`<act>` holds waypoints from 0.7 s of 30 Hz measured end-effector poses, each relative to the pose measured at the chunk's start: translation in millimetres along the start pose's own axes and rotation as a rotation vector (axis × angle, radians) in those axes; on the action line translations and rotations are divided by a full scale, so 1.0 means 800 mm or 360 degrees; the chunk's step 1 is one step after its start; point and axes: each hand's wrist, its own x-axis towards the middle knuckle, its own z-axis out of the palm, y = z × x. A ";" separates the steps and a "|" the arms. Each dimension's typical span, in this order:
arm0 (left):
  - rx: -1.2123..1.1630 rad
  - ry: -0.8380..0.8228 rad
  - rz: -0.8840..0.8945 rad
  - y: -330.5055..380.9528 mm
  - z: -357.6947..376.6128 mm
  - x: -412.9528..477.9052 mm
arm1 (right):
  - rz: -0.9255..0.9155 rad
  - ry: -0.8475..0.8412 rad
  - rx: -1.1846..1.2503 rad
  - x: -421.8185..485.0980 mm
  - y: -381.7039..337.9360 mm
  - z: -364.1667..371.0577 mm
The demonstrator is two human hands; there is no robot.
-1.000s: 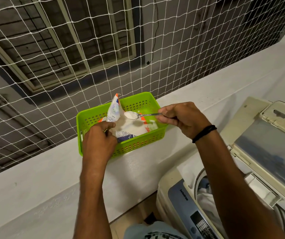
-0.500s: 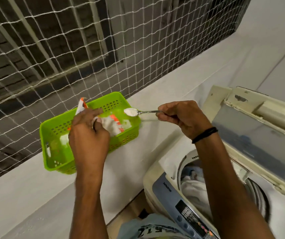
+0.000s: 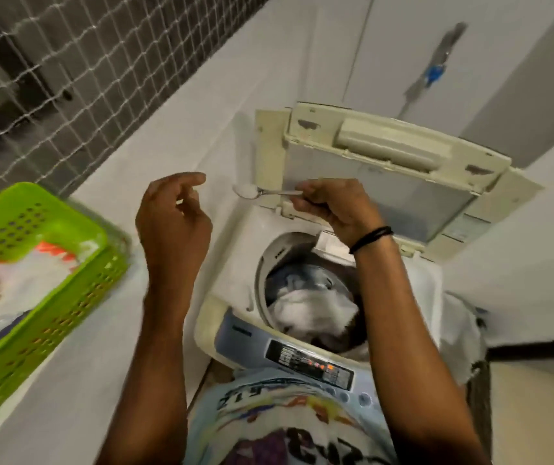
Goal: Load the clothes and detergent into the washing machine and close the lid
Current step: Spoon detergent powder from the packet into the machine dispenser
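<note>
A white bench (image 3: 77, 380) is seen beside the washing machine (image 3: 238, 243), whose lid (image 3: 386, 189) is raised over the clothes (image 3: 312, 310) inside. A spoon (image 3: 268, 193) of detergent (image 3: 245, 190) is pinched by the right grip (image 3: 332, 206), short of the drum; the left grip (image 3: 174, 223) is loosely curled, empty. The spoon should be kept level until above the clothes, then tipped.

Across the upper left of the frame we see white netting (image 3: 50, 62) stretched over a dark opening. Below it a white ledge (image 3: 77, 397) runs diagonally from lower left towards upper centre. At upper right we find a pale wall (image 3: 396, 45) carrying a blurred fitting (image 3: 435, 72) with a blue part.
</note>
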 end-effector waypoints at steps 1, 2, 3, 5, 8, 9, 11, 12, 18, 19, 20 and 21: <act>-0.0015 -0.0087 0.0003 0.002 0.016 -0.003 | 0.0006 0.0097 0.0044 0.006 0.007 -0.023; -0.0033 -0.0180 -0.0009 0.004 0.032 -0.005 | 0.0012 0.0186 0.0074 0.013 0.015 -0.046; -0.0046 -0.0270 -0.0021 0.004 0.048 -0.008 | 0.0029 0.0253 0.0074 0.019 0.023 -0.068; -0.0089 -0.0464 -0.0081 0.000 0.082 -0.015 | 0.0089 0.0396 0.0040 0.030 0.042 -0.110; -0.0172 -0.0712 -0.0161 -0.010 0.138 -0.028 | 0.0118 0.0662 0.0037 0.041 0.071 -0.158; -0.0180 -0.0785 -0.0185 -0.014 0.157 -0.033 | 0.0128 0.0730 0.0073 0.044 0.082 -0.168; -0.0185 -0.0968 -0.0277 -0.022 0.193 -0.043 | 0.0172 0.0857 0.0104 0.056 0.102 -0.182; -0.0173 -0.1071 -0.0315 -0.024 0.208 -0.048 | 0.0178 0.0942 0.0034 0.063 0.111 -0.186; -0.0099 -0.1591 -0.0411 -0.033 0.275 -0.073 | 0.0036 0.1269 -0.0767 0.065 0.167 -0.181; -0.0101 -0.1644 -0.0423 -0.037 0.284 -0.077 | 0.0010 0.1247 -0.0875 0.068 0.175 -0.174; -0.0088 -0.1680 -0.0429 -0.041 0.292 -0.081 | -0.0027 0.1203 -0.0930 0.070 0.185 -0.170; -0.0069 -0.1724 -0.0427 -0.051 0.306 -0.086 | -0.0057 0.1156 -0.1047 0.070 0.192 -0.164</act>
